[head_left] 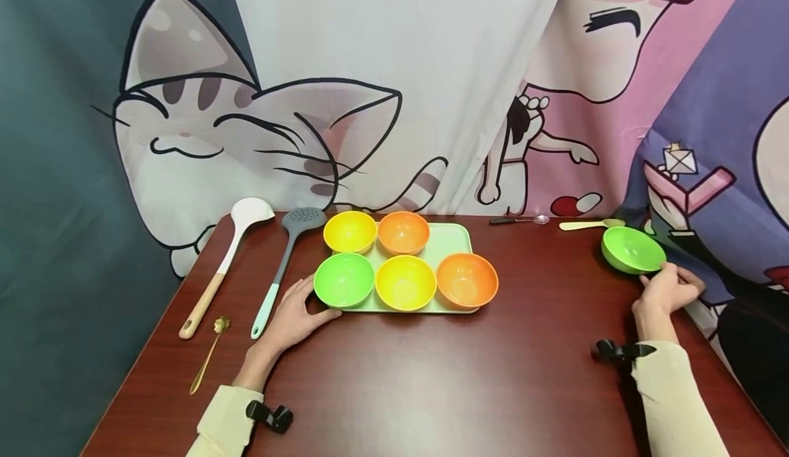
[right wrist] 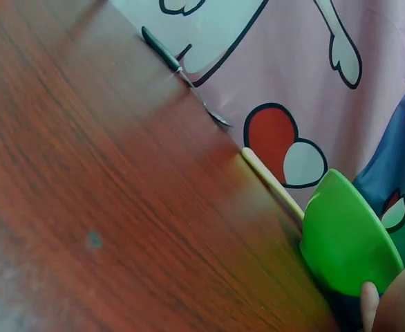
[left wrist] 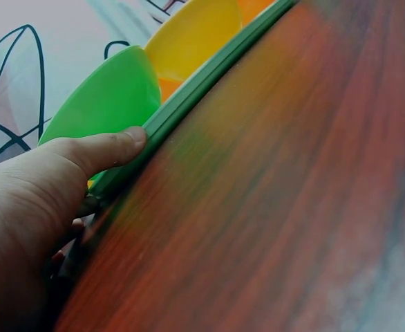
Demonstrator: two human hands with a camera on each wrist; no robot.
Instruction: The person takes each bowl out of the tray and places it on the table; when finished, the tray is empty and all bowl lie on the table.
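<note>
My left hand [head_left: 297, 316] grips the front left corner of a light green tray [head_left: 448, 238]. In the left wrist view the thumb [left wrist: 123, 145] lies along the tray's front edge; the other fingers are mostly hidden. On the tray sit a green bowl [head_left: 344, 281] nearest that hand, two yellow bowls [head_left: 405, 283] and two orange bowls [head_left: 467, 280]. Far to the right, my right hand [head_left: 664, 296] pinches the rim of another green bowl [head_left: 631, 250]. The right wrist view shows this bowl [right wrist: 347, 235] tilted, with a fingertip against its rim.
Left of the tray lie a white ladle [head_left: 229, 258], a grey slotted turner [head_left: 286, 258] and a small gold spoon [head_left: 209, 354]. A dark-handled spoon [head_left: 520, 220] and a pale yellow spoon [head_left: 588, 225] lie along the table's back edge. A printed curtain [head_left: 394, 32] hangs behind.
</note>
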